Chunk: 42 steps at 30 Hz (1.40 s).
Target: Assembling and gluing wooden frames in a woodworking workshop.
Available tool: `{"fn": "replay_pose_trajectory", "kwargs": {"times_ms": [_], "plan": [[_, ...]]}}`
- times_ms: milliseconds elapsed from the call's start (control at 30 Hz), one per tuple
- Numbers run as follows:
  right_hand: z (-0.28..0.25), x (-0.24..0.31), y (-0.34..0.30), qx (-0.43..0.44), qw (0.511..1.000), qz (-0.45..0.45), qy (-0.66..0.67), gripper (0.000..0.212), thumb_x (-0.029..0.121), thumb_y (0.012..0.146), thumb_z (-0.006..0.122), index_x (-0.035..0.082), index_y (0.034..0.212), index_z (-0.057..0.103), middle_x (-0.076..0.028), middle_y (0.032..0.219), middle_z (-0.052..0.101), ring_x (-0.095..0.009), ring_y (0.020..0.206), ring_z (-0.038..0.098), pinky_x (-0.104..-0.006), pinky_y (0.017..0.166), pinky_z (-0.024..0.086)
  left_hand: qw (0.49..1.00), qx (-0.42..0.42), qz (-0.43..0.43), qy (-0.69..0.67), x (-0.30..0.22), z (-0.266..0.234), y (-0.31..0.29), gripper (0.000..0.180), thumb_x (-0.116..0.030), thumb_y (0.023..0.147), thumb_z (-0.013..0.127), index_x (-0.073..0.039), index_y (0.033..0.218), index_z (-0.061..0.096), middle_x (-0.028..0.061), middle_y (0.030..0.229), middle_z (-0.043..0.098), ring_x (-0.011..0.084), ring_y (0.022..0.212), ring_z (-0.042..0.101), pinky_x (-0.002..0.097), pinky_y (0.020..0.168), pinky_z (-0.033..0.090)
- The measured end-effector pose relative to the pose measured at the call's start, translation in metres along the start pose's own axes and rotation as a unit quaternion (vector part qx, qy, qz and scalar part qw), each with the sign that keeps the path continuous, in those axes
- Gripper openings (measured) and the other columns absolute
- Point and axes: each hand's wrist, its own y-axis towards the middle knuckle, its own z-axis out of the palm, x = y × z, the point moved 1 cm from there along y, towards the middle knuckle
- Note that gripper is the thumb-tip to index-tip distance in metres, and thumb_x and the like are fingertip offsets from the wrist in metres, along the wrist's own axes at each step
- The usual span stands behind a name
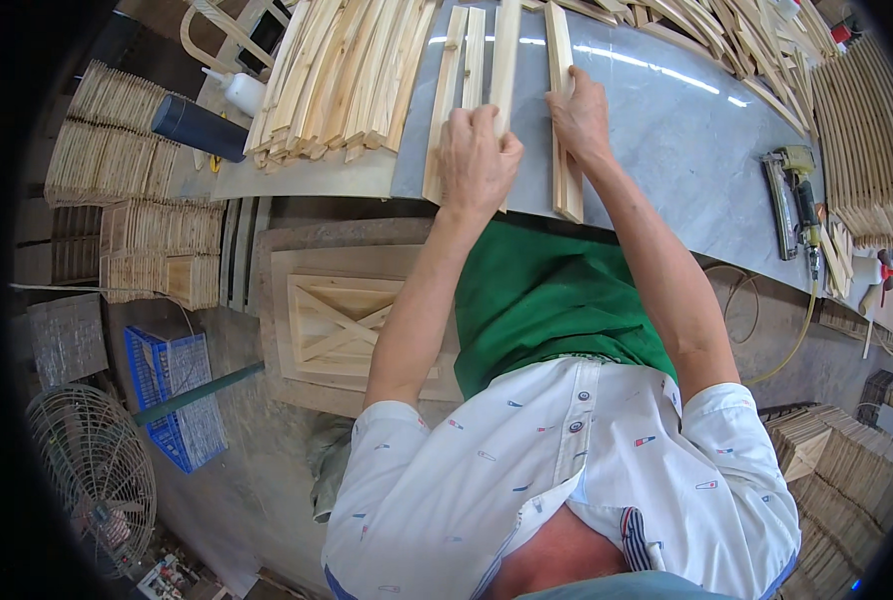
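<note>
- I see a person in a white shirt (467, 470) with little pictures on it, and a green apron (547, 300) hangs below. Both bare arms reach over the gray tabletop (667, 170).
- The left hand (479, 160) is bent in, pinching a long pale strip (506, 55) of wood. Two shorter strips (445, 90) lie just beside it, partly under the hand.
- The right hand (579, 115) pinches another strip (561, 45), with the thumb on one side and the fingers on the other. Its near end pokes a bit past the edge of the tabletop. The two hands are near each other, and gray tabletop shows between the strips they hold.
- To the left of the hands is a big pile of wood strips (337, 80), mostly lined up the same way. Near it are a white bottle (245, 93), tipped over, and a dark tube (202, 128).
- On the right, well apart from the hands, lies a nail gun (785, 210) with a yellow hose (805, 325).
- At the far side is a messy heap of sticks (712, 40).
- Lower down, a wood panel with a cross (332, 335), a blue crate (157, 400) and a round fan (92, 470) are on the left.
</note>
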Motion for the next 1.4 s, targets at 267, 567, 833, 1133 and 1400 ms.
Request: {"fn": "replay_pose_trajectory", "kwargs": {"times_ms": [267,567,833,1133,1400], "plan": [[-0.003,-0.001,0.000,-0.030,0.999,-0.009,-0.025,0.049,0.016,0.083,0.060,-0.004,0.126,0.049,-0.033,0.114,0.050,-0.046,0.108,0.047,-0.0492,0.096,0.039,0.994,0.098,-0.018,0.054,-0.026,0.010,-0.008,0.038,-0.022,0.079,0.067,-0.004,0.112,0.061,0.0159,0.102,0.055,0.0352,0.098,0.057,0.0442,0.083,0.048],[-0.003,-0.004,0.001,-0.025,0.999,-0.021,-0.023,0.048,0.014,0.084,0.058,-0.004,0.126,0.048,-0.032,0.113,0.050,-0.045,0.107,0.047,-0.0485,0.096,0.039,0.985,-0.033,0.093,0.138,0.022,0.001,0.004,0.053,-0.039,0.085,0.065,-0.009,0.127,0.057,0.0230,0.128,0.050,0.0438,0.119,0.046,0.0494,0.099,0.037],[-0.014,-0.019,-0.006,-0.060,0.996,-0.044,-0.057,0.042,0.009,0.082,0.056,-0.005,0.121,0.050,-0.031,0.114,0.049,-0.044,0.109,0.045,-0.0484,0.097,0.038,0.990,0.077,0.035,0.110,0.038,0.009,0.001,0.054,-0.042,0.093,0.053,-0.009,0.135,0.049,0.0259,0.143,0.038,0.0489,0.130,0.034,0.0535,0.105,0.030],[-0.015,-0.025,-0.017,-0.079,0.984,-0.134,-0.091,0.029,0.006,0.083,0.053,-0.006,0.109,0.057,-0.026,0.120,0.050,-0.042,0.108,0.045,-0.0484,0.096,0.037,0.992,0.075,0.061,0.082,0.050,0.004,0.005,0.044,-0.032,0.096,0.051,-0.009,0.133,0.053,0.0227,0.142,0.042,0.0415,0.127,0.039,0.0501,0.105,0.031],[-0.011,-0.021,-0.023,-0.084,0.983,-0.130,-0.103,0.028,0.011,0.085,0.054,-0.005,0.107,0.059,-0.023,0.122,0.051,-0.041,0.108,0.046,-0.0482,0.095,0.038,0.993,0.062,0.067,0.079,0.050,0.003,0.009,0.043,-0.029,0.094,0.054,-0.006,0.131,0.054,0.0213,0.140,0.044,0.0390,0.122,0.041,0.0508,0.101,0.034]]}}
